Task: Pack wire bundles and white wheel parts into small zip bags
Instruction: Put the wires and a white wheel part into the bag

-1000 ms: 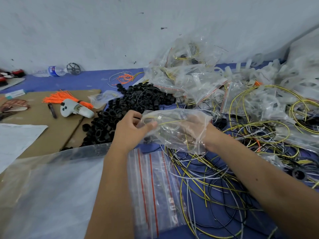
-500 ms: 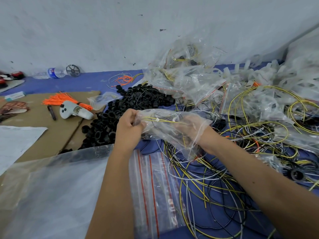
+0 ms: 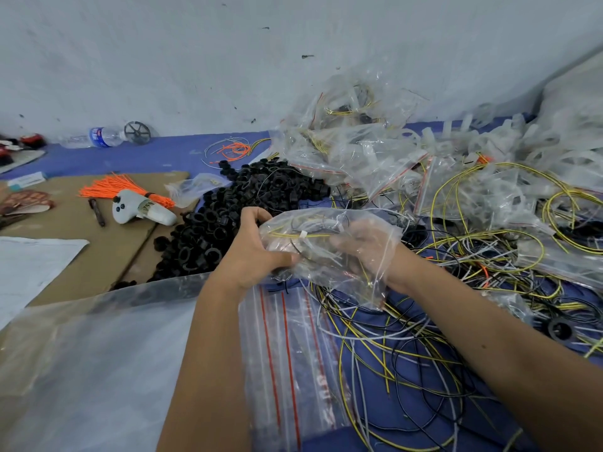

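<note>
1. The clear zip bag (image 3: 329,246), holding a yellow-and-black wire bundle (image 3: 301,237), is held above the blue table (image 3: 137,158).
2. The left hand (image 3: 257,252) pinches the bag's open edge, fingers curled.
3. The right hand (image 3: 365,246) is inside the bag, fingers loosely spread.
4. Black rings (image 3: 228,207) are heaped behind.

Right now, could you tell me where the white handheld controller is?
The white handheld controller lies on the brown cardboard sheet at left, resting on the orange cable ties, left of the black ring pile.
</note>
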A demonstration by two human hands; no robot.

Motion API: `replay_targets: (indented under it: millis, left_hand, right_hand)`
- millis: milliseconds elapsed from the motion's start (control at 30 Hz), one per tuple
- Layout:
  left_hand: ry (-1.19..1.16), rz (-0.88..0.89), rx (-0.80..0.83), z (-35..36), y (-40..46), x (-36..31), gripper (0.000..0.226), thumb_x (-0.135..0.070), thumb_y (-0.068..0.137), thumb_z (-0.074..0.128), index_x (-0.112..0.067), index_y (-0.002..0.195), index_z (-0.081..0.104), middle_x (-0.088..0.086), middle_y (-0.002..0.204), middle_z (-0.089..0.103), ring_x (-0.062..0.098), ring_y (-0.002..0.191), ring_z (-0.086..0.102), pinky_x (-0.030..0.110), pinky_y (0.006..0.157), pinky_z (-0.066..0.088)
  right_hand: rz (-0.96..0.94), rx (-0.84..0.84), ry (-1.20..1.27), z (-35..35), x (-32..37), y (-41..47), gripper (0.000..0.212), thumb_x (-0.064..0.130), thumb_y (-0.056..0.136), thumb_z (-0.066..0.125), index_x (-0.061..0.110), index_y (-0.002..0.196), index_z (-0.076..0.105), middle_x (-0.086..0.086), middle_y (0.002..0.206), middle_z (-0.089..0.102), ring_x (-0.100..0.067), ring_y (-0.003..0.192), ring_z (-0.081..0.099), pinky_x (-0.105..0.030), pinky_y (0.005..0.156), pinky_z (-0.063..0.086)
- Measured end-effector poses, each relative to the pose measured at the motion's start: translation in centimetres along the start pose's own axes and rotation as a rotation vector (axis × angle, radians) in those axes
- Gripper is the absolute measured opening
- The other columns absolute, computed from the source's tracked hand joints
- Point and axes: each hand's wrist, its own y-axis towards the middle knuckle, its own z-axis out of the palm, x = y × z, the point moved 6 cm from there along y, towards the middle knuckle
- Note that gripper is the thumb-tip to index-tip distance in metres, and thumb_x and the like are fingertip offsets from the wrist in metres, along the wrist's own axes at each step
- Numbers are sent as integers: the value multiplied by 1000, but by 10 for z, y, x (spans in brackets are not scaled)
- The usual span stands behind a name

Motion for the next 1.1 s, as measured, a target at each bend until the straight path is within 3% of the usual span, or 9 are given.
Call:
replay_targets:
  millis: [133,267,367,467,600,700,800,967,1100]
  left_hand:
    - [-77,-19,30,2,1,3,62,7,77,82,-22,114,41,7,111,63,8,81,70,29,67,61]
    - [-108,-11,52,4,0,0,63,9,75,83,-20,115,44,5,111,66,10,86,72,26,69,58]
    - [-20,2,60,1,-4,-2,77,0,68,91,-28,123,45,7,109,70,19,91,74,32,72,61]
    - [130,-52,176,-7,-9,0,98,-26,51,98,-49,130,43,9,119,70,23,107,70,42,92,58]
    - [242,-84,305,-11,-11,5,109,-9,55,98,-55,135,39,-1,134,58,13,118,63,30,95,55]
    - [336,-106,319,-9,-10,6,119,-14,55,99,-50,146,32,-6,139,55,19,127,57,43,108,48]
    - [275,-80,318,-10,-13,4,118,-28,52,101,-54,145,34,-11,133,59,8,117,62,28,96,54]
    - [143,57,-267,-26,-4,-14,40,-50,79,82,-36,113,64,-5,96,63,2,76,57,32,74,50]
    - [270,188,-529,-31,-3,-23,6,-31,95,67,-25,95,68,5,104,65,24,101,60,50,94,50]
  right_hand:
    - [76,1,128,1,-2,0,46,13,98,62,19,54,70,4,41,54,-8,33,46,-22,38,36]
    - [56,-13,138,1,5,-6,27,13,99,62,-8,84,67,4,39,54,-3,31,48,-15,34,37]
    - [47,-48,7,0,9,-8,24,19,99,64,-1,85,66,1,41,51,-9,32,44,-19,32,33]
    - [64,-39,-53,0,15,-7,15,17,96,65,2,91,64,-4,56,51,-15,43,43,-23,38,33]
    - [42,21,-191,4,23,-5,19,20,97,63,8,82,60,-10,68,45,-20,60,41,-31,54,36]
    - [17,19,-284,5,26,-4,29,20,98,61,7,72,60,-9,69,48,-20,66,43,-35,62,39]
    - [-100,-17,-322,1,29,-5,31,20,99,62,-1,76,63,-16,78,54,-26,71,50,-43,69,48]
    - [-256,15,-501,0,29,-12,26,17,101,57,4,82,70,-7,90,67,-20,83,61,-30,78,47]
    - [-263,66,-552,4,33,-11,33,27,102,57,0,98,76,-16,110,70,-28,102,66,-37,94,49]
